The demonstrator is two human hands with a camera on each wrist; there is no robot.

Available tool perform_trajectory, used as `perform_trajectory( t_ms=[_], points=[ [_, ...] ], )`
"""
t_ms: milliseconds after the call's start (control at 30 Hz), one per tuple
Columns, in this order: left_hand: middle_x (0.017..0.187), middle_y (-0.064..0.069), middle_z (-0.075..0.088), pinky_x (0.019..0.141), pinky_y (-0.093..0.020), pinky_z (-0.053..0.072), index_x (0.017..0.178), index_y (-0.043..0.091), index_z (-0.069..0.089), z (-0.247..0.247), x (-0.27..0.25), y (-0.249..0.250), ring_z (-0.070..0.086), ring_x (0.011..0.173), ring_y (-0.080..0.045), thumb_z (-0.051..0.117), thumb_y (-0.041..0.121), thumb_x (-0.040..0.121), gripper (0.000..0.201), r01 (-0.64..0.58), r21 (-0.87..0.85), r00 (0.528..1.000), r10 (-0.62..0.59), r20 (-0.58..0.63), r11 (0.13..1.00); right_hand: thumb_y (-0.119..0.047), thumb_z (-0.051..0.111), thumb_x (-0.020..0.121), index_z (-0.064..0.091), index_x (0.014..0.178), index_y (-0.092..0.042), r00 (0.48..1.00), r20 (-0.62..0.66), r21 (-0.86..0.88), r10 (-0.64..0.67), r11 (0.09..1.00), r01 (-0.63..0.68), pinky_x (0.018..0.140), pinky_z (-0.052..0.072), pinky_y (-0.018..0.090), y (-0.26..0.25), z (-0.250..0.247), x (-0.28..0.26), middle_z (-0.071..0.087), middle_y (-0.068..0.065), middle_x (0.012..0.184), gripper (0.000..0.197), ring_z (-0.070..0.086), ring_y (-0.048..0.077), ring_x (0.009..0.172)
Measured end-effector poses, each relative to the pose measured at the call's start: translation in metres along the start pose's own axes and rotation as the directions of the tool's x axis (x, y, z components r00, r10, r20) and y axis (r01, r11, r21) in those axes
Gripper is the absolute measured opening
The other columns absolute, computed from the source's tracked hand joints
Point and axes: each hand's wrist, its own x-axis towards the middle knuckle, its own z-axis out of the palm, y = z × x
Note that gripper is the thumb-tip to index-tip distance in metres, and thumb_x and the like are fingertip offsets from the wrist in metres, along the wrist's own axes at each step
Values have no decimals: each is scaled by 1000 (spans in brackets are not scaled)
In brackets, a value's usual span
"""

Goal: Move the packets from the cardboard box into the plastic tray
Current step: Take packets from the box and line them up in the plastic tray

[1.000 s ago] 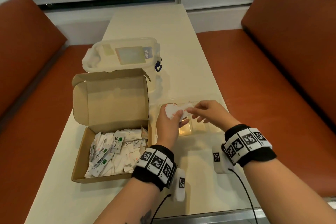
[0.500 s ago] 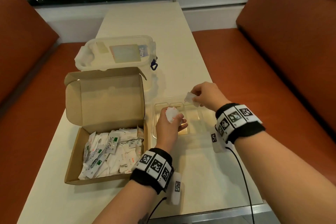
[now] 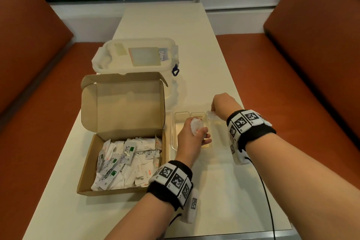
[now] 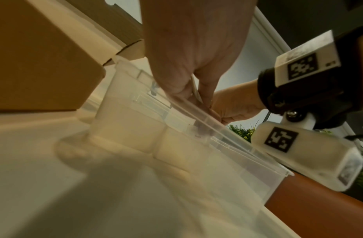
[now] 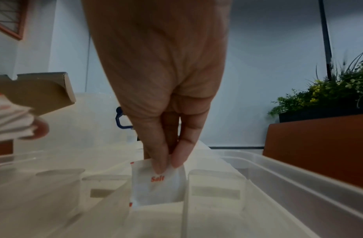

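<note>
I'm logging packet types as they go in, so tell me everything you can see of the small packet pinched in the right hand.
The small white paper packet is a flat square sachet printed "Salt" in orange-red. The right hand pinches its top edge between fingertips, holding it upright. It hangs low between the dividers of the clear plastic tray; whether it touches the floor is unclear.

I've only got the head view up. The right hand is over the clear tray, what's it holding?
Observer: The right hand pinches one white packet printed "Salt" in red.
Operator: Is it in the tray yet?
Observer: Its lower edge is down in a narrow compartment of the plastic tray, beside an upright divider; the fingers haven't let go.
Operator: And the left hand?
Observer: The left hand grips a bunch of packets above the tray.
</note>
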Motion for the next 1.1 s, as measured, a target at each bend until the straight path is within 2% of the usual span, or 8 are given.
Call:
perform_trajectory(
  t_ms=[167, 400, 500, 633, 767, 867, 967, 1100],
  points=[
    [84, -7, 58, 64, -30, 59, 101, 19, 53, 0, 1, -2, 64, 67, -17, 60, 3, 88, 22, -3, 23, 1000, 3, 11, 1000, 4, 48, 89, 67, 106, 0, 1000, -2, -50, -31, 998, 30, 80, 49, 31, -3, 1, 1, 65, 17, 108, 25, 63, 32, 97],
    [82, -6, 58, 60, -27, 58, 95, 27, 53, -1, 1, -3, 64, 65, -14, 60, 4, 88, 25, -2, 19, 1000, 1, 26, 1000, 1, 49, 89, 68, 107, -5, 999, -2, -125, -39, 991, 38, 81, 51, 32, -3, 3, 6, 67, 15, 108, 27, 64, 31, 96],
    [82, -6, 58, 59, -26, 57, 99, 22, 53, 0, 2, -3, 63, 64, -14, 60, 4, 88, 23, 5, 21, 999, -6, 39, 1000, -1, 51, 90, 69, 107, -5, 999, 11, -120, -36, 992, 37, 83, 51, 32, -2, 4, 8, 67, 14, 108, 25, 64, 30, 97],
    [81, -5, 58, 59, -27, 57, 92, 27, 52, 0, 2, -2, 63, 64, -14, 59, 2, 88, 26, 3, 24, 999, -5, 48, 1000, -1, 52, 90, 68, 107, -3, 999, 38, -102, -27, 994, 31, 82, 50, 31, -1, 7, 9, 67, 15, 108, 24, 64, 31, 98],
    [83, -5, 58, 60, -27, 58, 92, 28, 52, 0, 1, -1, 63, 65, -14, 59, 3, 88, 26, 3, 37, 998, -5, 60, 999, 1, 49, 91, 66, 108, -1, 998, 53, -89, -32, 995, 37, 85, 50, 31, 0, 9, 8, 66, 15, 110, 24, 63, 31, 100],
    [83, -5, 57, 61, -28, 58, 92, 27, 52, 0, 1, 0, 62, 65, -15, 59, 3, 88, 25, 3, 37, 998, -5, 61, 999, 3, 47, 90, 64, 108, -1, 998, 48, -98, -41, 994, 46, 82, 49, 30, 1, 8, 6, 64, 15, 110, 26, 62, 30, 100],
    [86, -6, 58, 62, -28, 58, 99, 22, 52, 0, 1, 0, 63, 67, -16, 58, 3, 89, 22, 4, 49, 998, -7, 60, 999, 4, 46, 89, 63, 107, -3, 997, 31, -126, -70, 989, 73, 80, 48, 30, 0, 6, 3, 64, 14, 108, 26, 62, 29, 98],
    [88, -6, 58, 62, -27, 58, 96, 27, 51, 0, 0, 1, 63, 69, -17, 58, 3, 90, 25, -1, 54, 998, -3, 66, 999, -3, 53, 86, 67, 99, -6, 995, 59, -121, -78, 989, 84, 73, 49, 30, -3, 6, 0, 67, 11, 100, 20, 63, 27, 90]
  ],
)
